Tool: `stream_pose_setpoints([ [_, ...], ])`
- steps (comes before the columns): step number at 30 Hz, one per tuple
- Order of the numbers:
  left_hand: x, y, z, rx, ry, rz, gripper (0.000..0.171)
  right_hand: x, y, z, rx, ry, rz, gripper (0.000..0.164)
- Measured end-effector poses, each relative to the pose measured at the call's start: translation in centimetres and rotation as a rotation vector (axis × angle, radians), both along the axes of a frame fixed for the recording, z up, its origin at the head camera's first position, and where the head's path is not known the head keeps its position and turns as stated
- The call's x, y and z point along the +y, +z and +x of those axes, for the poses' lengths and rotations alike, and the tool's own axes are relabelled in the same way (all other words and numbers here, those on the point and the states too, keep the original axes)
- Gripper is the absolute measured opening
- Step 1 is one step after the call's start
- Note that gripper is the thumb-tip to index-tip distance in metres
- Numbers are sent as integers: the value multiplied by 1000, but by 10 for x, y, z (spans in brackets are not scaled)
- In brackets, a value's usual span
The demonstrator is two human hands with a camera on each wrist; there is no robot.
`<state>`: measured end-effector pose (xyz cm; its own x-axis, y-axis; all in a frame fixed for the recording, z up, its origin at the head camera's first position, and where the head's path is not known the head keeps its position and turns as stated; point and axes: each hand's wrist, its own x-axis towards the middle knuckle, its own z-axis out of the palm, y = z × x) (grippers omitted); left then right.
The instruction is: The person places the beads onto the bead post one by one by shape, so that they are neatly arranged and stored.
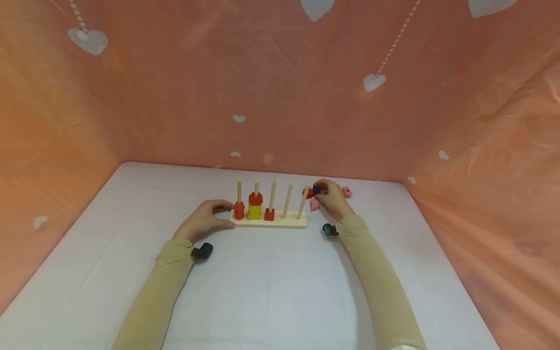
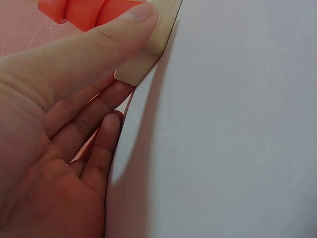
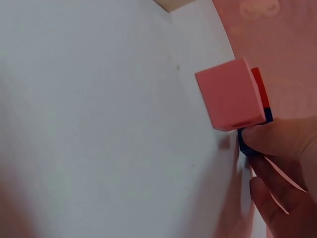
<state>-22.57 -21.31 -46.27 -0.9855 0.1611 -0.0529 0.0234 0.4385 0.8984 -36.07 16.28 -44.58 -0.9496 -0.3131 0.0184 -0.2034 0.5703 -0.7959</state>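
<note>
A wooden peg board [image 1: 290, 222] stands on the table with several upright pegs. My left hand [image 1: 202, 219] grips its left end, thumb along the front and fingers behind; the left wrist view shows the thumb [image 2: 133, 25] over the board's corner. Red rounded beads [image 1: 239, 210] sit on the leftmost peg. The second peg carries yellow pieces [image 1: 254, 211] under a red one [image 1: 255, 198]; the third has a red square block [image 1: 269, 214]. Right of the board, my right hand [image 1: 333, 198] pinches a blue block [image 3: 244, 144], beside a red block [image 1: 308, 193] and a pink block [image 3: 230, 94].
Another pink block [image 1: 347, 191] lies behind the right hand, partly past its knuckles. The white tabletop [image 1: 262, 287] ends at an orange cloth wall [image 1: 280, 121] with white hearts. Dark wrist cameras [image 1: 202, 251] are strapped to both sleeves.
</note>
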Motion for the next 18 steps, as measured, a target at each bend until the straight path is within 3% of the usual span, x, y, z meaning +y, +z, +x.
stream_pose_setpoints([
  [18, 0, 1, 0, 13, -14, 0, 64, 22, -1, 12, 56, 28, -39, 34],
])
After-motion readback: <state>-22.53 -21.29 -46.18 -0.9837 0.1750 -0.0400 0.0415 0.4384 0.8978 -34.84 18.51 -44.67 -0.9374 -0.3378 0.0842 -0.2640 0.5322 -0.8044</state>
